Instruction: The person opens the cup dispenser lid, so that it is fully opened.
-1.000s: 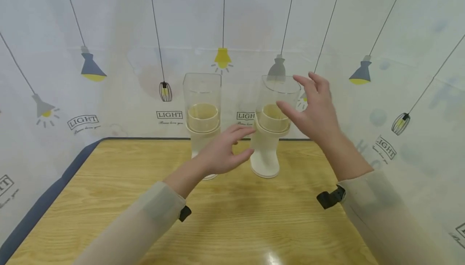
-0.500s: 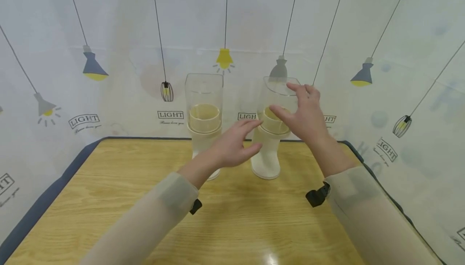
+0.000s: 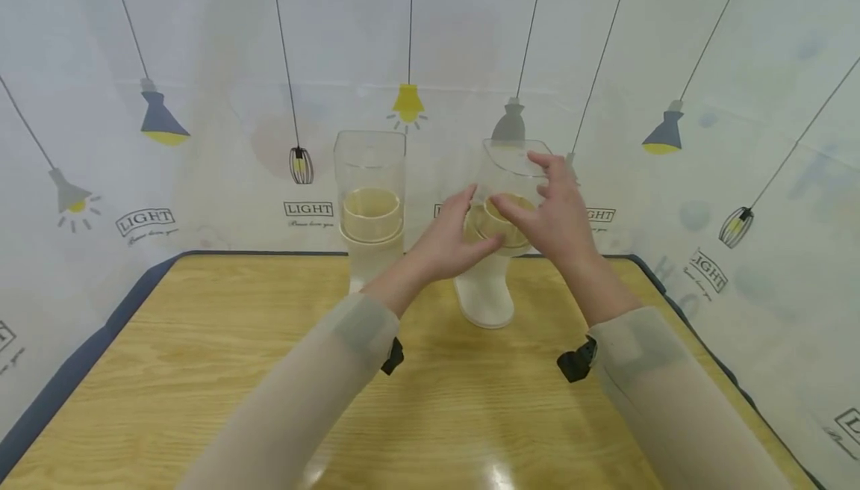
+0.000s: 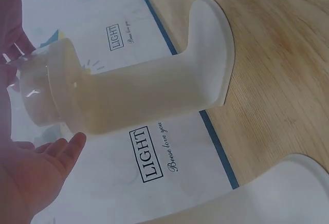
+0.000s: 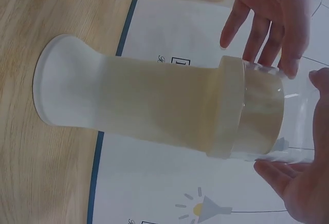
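Two white stands with clear containers on top stand upright side by side in the head view. Both hands are at the right-hand one, a white stand (image 3: 485, 299) with a clear container (image 3: 513, 159) fitted over its cream collar. My left hand (image 3: 446, 243) is at the left side of the collar, thumb and fingers spread apart. My right hand (image 3: 558, 214) is at the container's right side, fingers near the rim and thumb in front. In the right wrist view, the right hand's fingertips (image 5: 267, 170) are close against the clear wall; firm contact cannot be told.
The other white stand (image 3: 366, 262), partly behind the left forearm, carries its own clear container (image 3: 369, 165). Both are on a wooden table (image 3: 235, 340) with a dark blue edge. A sheet (image 3: 222, 101) printed with hanging lamps encloses the back and sides.
Both hands have drawn in around the right-hand container. The left moved right and up to the collar; the right moved left and slightly down. The stands appear unmoved.
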The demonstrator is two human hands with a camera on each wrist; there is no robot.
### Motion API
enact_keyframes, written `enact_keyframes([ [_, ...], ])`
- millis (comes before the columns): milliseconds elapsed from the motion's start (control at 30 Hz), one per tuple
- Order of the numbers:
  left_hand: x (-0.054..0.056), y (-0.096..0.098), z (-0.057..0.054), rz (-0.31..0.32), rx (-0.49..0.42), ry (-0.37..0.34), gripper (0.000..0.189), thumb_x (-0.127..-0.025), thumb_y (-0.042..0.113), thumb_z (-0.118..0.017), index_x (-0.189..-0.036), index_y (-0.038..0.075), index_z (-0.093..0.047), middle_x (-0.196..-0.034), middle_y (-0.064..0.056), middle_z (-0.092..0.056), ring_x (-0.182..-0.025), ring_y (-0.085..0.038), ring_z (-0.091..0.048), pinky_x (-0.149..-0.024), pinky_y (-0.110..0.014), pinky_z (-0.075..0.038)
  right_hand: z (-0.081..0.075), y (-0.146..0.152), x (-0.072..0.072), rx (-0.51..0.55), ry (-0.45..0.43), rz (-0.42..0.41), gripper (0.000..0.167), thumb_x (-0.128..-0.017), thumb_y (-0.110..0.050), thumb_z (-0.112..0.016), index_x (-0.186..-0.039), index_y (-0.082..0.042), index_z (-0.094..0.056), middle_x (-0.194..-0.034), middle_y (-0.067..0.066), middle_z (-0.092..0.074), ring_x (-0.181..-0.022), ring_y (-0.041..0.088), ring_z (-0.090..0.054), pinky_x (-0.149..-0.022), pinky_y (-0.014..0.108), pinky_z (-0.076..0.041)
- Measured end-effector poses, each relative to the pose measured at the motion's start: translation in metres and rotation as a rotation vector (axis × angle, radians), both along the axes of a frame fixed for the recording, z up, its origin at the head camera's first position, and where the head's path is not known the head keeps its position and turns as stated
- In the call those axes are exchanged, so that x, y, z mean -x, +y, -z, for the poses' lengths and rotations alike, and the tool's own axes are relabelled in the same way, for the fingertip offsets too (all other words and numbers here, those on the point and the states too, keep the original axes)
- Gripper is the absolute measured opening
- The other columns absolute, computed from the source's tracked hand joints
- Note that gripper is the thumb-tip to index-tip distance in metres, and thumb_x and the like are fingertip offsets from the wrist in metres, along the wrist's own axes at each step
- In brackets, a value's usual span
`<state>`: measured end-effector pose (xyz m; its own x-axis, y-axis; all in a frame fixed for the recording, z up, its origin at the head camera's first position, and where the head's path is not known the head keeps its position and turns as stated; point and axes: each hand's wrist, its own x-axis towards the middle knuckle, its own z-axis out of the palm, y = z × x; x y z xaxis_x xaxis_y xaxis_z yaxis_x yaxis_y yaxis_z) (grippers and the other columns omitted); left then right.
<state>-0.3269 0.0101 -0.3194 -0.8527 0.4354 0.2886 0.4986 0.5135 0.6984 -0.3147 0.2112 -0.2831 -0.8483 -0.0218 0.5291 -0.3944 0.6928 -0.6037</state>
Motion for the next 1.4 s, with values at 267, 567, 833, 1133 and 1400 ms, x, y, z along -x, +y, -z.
enact_keyframes([
  [267, 0.008, 0.012, 0.000, -0.035, -0.079, -0.015, 0.109, -0.094, 0.051, -0.078, -0.171, 0.012, -0.011, -0.171, -0.016, -0.030, -0.156, -0.034, -0.038, -0.127, -0.052, -0.039, 0.000, 0.011, -0.005, 0.047, -0.060, -0.043, 0.086, -0.091, -0.050, -0.081, -0.160, -0.024, -0.036, -0.167, 0.016, -0.040, -0.144, 0.047, -0.053, -0.109, 0.066, -0.052],
  [567, 0.019, 0.009, 0.013, 0.016, -0.283, -0.140, 0.111, -0.087, 0.043, -0.088, -0.169, 0.023, -0.016, -0.168, -0.013, -0.038, -0.158, -0.031, -0.037, -0.127, -0.054, -0.038, 0.002, 0.018, -0.001, 0.074, -0.080, -0.115, 0.085, -0.092, -0.045, -0.082, -0.160, -0.027, -0.033, -0.167, 0.017, -0.041, -0.145, 0.044, -0.053, -0.114, 0.063, -0.050],
  [833, 0.025, 0.013, 0.022, 0.043, -0.303, -0.169, 0.108, -0.083, 0.047, -0.091, -0.165, 0.032, -0.022, -0.165, -0.008, -0.042, -0.156, -0.031, -0.039, -0.126, -0.055, -0.039, 0.001, 0.023, -0.002, 0.077, -0.087, -0.136, 0.084, -0.093, -0.041, -0.081, -0.159, -0.026, -0.032, -0.166, 0.015, -0.043, -0.145, 0.041, -0.055, -0.116, 0.060, -0.050],
  [1133, 0.026, 0.024, 0.034, 0.012, -0.364, -0.168, 0.111, -0.079, 0.040, -0.096, -0.164, 0.031, -0.025, -0.164, -0.006, -0.042, -0.151, -0.033, -0.044, -0.125, -0.052, -0.040, 0.002, 0.025, -0.002, 0.093, -0.086, -0.147, 0.082, -0.093, -0.038, -0.079, -0.157, -0.024, -0.030, -0.167, 0.012, -0.043, -0.146, 0.039, -0.055, -0.117, 0.057, -0.049],
  [1400, 0.024, 0.033, 0.041, -0.033, -0.383, -0.203, 0.115, -0.075, 0.041, -0.098, -0.163, 0.027, -0.025, -0.165, -0.006, -0.039, -0.149, -0.030, -0.045, -0.125, -0.048, -0.039, -0.004, 0.019, -0.004, 0.051, -0.070, -0.092, 0.086, -0.092, -0.046, -0.081, -0.159, -0.023, -0.031, -0.167, 0.015, -0.036, -0.144, 0.042, -0.051, -0.115, 0.063, -0.048],
])
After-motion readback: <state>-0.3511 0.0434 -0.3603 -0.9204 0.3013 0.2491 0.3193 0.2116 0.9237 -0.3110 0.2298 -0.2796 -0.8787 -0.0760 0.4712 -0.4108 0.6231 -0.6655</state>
